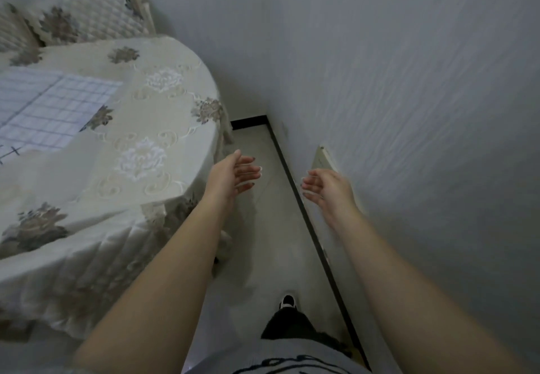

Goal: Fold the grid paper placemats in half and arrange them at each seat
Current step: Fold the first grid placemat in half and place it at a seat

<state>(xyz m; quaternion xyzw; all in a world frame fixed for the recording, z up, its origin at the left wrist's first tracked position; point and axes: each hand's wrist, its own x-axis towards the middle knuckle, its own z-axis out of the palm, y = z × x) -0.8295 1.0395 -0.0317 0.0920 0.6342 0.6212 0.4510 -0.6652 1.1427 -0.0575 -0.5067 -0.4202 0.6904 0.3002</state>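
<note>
Facing palms, left hand [230,175], right hand [328,188]

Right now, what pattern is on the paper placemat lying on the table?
A dark grid of lines on the white paper placemat, seen best in the head view.

Cream tablecloth [163,128] with grey-brown and white flowers; white placemat [55,110] at nine o'clock, dark-blue grid; grey wall [409,66]; black skirting [306,221]; pale floor [263,227].
</note>
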